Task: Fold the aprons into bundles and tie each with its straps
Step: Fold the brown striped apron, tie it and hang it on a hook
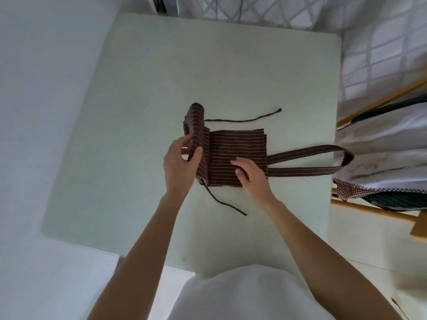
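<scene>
pale table [143, 93], white floor [46, 65], wooden rack [379, 212] beside.

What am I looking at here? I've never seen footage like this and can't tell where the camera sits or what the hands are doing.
The camera is worn on a person's head, looking down at their own bare arms. On a pale table lies a brown striped apron, partly folded. The left hand curls its fingers round the apron's rolled end. The right hand rests on the flat part. Thin tie straps and a wide neck loop trail loose. More aprons hang on a wooden rack at right.
</scene>
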Demonstrator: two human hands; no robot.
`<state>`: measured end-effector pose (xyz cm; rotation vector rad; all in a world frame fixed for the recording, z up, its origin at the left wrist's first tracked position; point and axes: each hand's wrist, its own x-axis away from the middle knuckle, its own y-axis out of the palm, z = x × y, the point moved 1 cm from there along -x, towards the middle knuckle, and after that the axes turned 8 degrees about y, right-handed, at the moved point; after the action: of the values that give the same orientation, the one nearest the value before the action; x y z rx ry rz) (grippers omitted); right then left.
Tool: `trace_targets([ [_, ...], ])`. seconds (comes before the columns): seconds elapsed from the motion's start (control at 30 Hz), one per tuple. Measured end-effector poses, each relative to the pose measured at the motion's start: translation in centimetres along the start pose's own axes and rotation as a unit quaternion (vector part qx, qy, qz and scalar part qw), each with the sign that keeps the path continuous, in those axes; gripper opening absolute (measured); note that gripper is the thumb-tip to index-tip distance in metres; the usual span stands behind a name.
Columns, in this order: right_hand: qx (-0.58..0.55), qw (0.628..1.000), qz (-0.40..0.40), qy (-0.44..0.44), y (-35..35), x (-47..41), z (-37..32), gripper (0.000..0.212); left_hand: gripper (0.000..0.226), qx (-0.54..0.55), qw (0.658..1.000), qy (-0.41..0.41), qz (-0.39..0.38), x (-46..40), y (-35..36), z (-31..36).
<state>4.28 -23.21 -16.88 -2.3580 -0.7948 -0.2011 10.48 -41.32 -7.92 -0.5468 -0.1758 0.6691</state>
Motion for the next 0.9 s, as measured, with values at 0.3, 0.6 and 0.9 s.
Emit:
trace_targets([
  [0.3, -0.200, 0.950, 0.106, 0.214, -5.9, 0.8, 1.6, 0.025, 0.037, -0.050, 0.968, 0.061, -0.237, 3.8, 12.3, 0.0],
  [0.6, 0.095, 0.965, 0.067, 0.234, -4.5, -1.2, 0.5, 0.042, 0.050, -0.116, 0.984, 0.053, -0.125, 2.6, 7.4, -4.6],
  [0.9, 0.027, 0.965, 0.124, 0.230, -4.0, -1.3, 1.8, 0.033, 0.050, -0.151, 0.947, 0.094, -0.268, 2.1, 4.0, -7.4],
])
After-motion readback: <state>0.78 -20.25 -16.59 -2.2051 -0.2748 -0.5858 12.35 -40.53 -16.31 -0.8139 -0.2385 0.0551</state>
